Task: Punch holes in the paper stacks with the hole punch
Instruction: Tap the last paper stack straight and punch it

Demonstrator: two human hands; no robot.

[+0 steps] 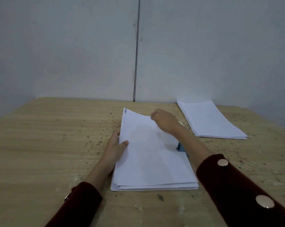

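Note:
A stack of white paper (151, 161) lies in front of me on the wooden table (48, 145). My left hand (115, 148) grips its left edge, thumb on top and fingers underneath. My right hand (164, 122) pinches the far right corner of the top sheets, which are lifted and curled. A blue hole punch (181, 147) shows only as a small part at the stack's right edge, mostly hidden under my right forearm and the paper.
A second white paper stack (210, 120) lies at the far right of the table by the grey wall (89, 46). The tabletop is speckled with dark marks. Dark red sleeves with metal buttons cover both forearms.

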